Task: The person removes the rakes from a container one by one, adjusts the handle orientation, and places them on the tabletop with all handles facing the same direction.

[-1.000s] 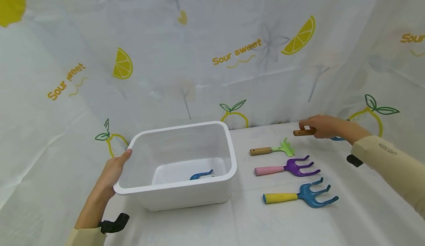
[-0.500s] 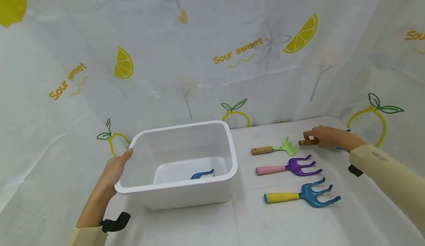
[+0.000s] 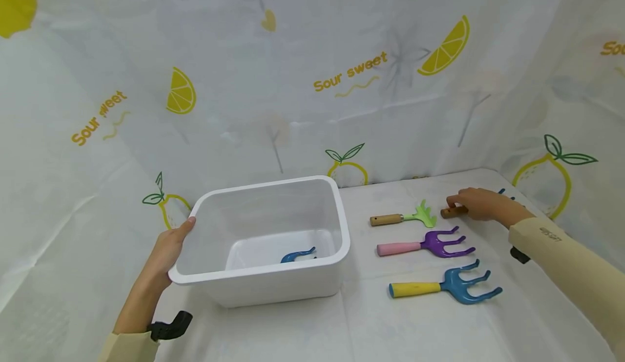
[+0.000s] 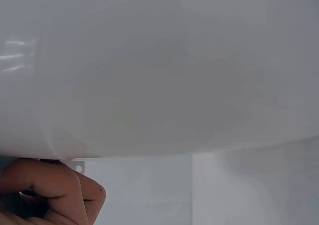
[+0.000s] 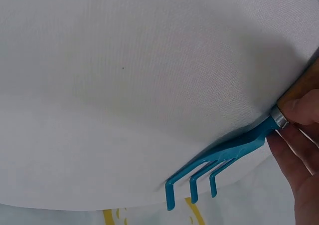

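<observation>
My left hand (image 3: 166, 251) grips the left rim of a white plastic tub (image 3: 278, 289), its thumb over the edge. In the left wrist view, curled fingers (image 4: 60, 187) press under the tub's wall. A blue-pronged tool (image 3: 298, 255) lies inside, partly hidden by the front wall. At the table's far right, my right hand (image 3: 483, 204) holds a hand rake by its wooden handle (image 3: 451, 212). The right wrist view shows the rake's three-pronged blue head (image 5: 224, 152) low over the white cloth, thumb and fingers around the handle by the metal collar.
Right of the tub, a green rake with a wooden handle (image 3: 387, 220), a purple fork with a pink handle (image 3: 399, 248) and a blue fork with a yellow handle (image 3: 415, 290) lie in a column. A lemon-print sheet (image 3: 283, 96) hangs behind the table.
My right hand has come down toward the table with the wooden-handled rake, beside the green one. The left hand stays on the tub's rim.
</observation>
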A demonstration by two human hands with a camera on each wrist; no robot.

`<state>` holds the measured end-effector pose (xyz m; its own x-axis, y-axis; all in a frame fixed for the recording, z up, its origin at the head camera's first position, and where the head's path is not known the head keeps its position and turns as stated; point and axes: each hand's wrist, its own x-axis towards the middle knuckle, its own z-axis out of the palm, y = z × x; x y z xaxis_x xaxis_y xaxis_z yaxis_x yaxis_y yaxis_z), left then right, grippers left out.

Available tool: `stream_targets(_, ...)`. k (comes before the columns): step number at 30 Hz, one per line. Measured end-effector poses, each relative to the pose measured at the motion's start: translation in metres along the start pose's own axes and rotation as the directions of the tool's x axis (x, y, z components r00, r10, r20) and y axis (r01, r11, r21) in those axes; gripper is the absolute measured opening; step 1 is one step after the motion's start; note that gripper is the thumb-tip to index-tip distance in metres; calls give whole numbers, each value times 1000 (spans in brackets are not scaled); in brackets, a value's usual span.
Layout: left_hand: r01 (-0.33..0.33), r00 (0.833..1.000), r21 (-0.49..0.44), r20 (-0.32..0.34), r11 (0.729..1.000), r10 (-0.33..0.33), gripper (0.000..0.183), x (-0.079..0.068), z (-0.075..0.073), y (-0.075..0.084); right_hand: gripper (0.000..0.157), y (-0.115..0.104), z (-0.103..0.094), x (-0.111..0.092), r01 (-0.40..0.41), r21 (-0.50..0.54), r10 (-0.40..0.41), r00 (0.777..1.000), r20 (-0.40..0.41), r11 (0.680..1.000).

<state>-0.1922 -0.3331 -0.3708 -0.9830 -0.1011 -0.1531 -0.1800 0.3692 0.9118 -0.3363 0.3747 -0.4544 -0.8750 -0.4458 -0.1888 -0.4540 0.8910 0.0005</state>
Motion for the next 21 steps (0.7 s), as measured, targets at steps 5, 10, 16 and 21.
stream_targets(5,2,1000,-4,3,1000,-2,86,0,1,1,19,-3,-1,0,-33,10,33,999,6,999)
stream_targets(10,3,1000,-10,7,1000,-3,85,1,1,0,18,-4,-1,0,-54,23,54,998,13,998)
stream_targets(16,-3,1000,-10,9,1000,3,83,0,0,-1,19,-2,0,5,-36,33,36,999,16,999)
stream_targets(21,2,1000,-14,7,1000,-2,83,0,0,-1,18,-2,-3,6,-50,45,49,999,18,998)
